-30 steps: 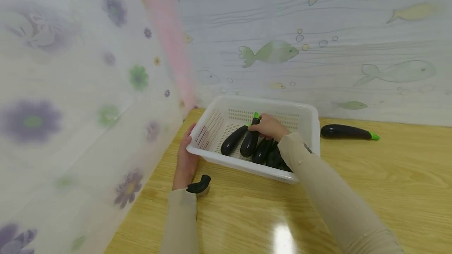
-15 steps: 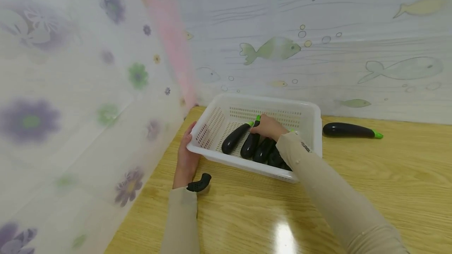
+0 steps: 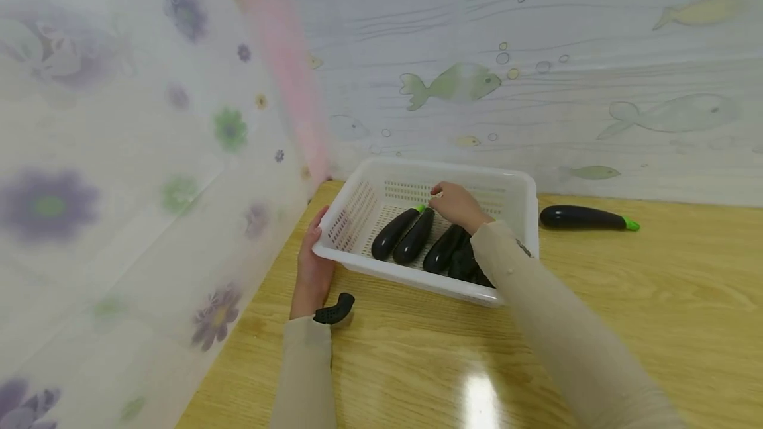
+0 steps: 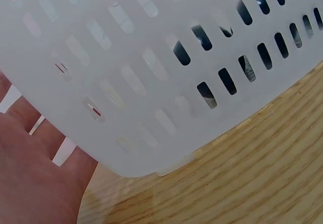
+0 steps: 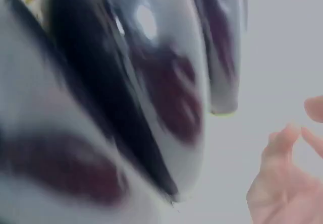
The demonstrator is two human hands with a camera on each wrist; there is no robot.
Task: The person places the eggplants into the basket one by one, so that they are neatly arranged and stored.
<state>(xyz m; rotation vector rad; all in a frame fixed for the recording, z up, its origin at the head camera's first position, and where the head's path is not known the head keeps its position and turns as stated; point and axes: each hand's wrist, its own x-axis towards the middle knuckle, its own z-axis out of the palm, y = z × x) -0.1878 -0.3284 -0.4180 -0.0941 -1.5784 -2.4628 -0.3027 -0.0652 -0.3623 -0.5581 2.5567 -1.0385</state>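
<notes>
My right hand (image 3: 456,205) hovers inside a white plastic basket (image 3: 411,277), close to the top end of an eggplant (image 3: 414,237). In the right wrist view, thumb and fingers (image 5: 285,143) stand apart with nothing between them. That eggplant lies beside another eggplant (image 3: 390,234) with a green stem, at the basket's left. More dark eggplants (image 3: 444,250) lie to the right, partly covered by my right forearm. My left hand (image 3: 314,263) rests against the outside of the basket's left end; in the left wrist view its fingers (image 4: 65,153) lie fairly straight and spread along the wall.
A single eggplant (image 3: 587,217) lies on the wooden table (image 3: 656,296), right of the basket. Behind stands a sheet printed with fish (image 3: 459,81); a flowered sheet (image 3: 149,217) closes off the left side. A black wrist mount (image 3: 335,310) sits on my left wrist.
My right hand has let go of the eggplant and moved slightly up from it. That eggplant has shifted left, closer to the leftmost one. My left hand stays at the basket.
</notes>
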